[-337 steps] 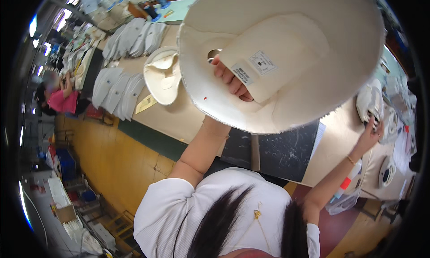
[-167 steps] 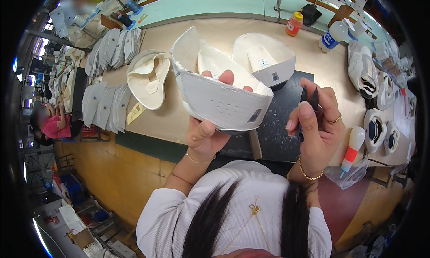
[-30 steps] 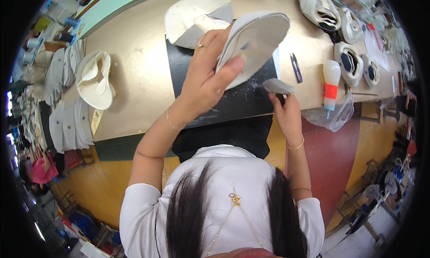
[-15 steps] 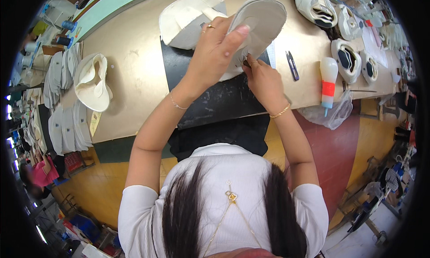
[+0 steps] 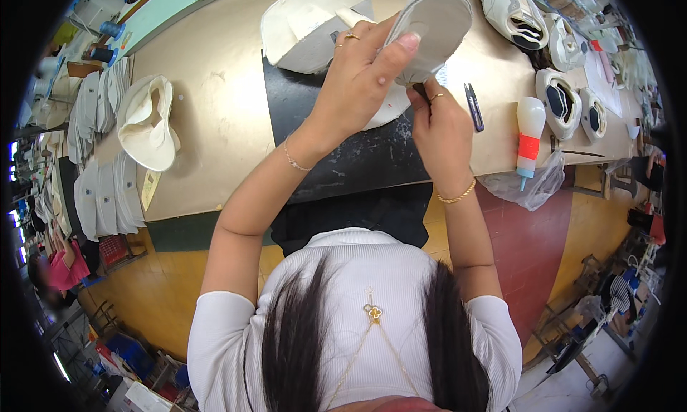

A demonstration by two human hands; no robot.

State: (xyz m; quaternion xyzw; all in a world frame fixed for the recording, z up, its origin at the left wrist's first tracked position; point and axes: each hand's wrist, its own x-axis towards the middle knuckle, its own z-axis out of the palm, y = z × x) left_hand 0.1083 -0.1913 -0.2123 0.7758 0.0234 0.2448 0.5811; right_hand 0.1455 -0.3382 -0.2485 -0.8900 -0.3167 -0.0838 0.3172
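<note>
My left hand (image 5: pixel 361 76) is closed on a cream cap (image 5: pixel 438 27), its thumb pressed on the underside of the raised, rounded brim. My right hand (image 5: pixel 441 129) pinches a small dark thing (image 5: pixel 421 90) at the base of that brim; its kind is mostly hidden by the fingers. Part of the cap's pale crown (image 5: pixel 392 110) shows under my hands, above a black mat (image 5: pixel 336 172). Just beyond my left hand lies another cream cap (image 5: pixel 304 33) with a grey underside. Dark thread snips (image 5: pixel 473 109) lie to the right of my right hand.
A cream cap (image 5: pixel 147 122) sits on the tan table (image 5: pixel 215 176) at left, near stacks of pale panels (image 5: pixel 107 201). On the right stand a squeeze bottle (image 5: pixel 529 136) with an orange band, a clear plastic bag (image 5: pixel 547 187) and several nested cream pieces (image 5: pixel 558 101).
Both hands and the held cap have shifted slightly right in the picture, as have the things on the table. My right hand has turned more upright, still pinching at the brim's base.
</note>
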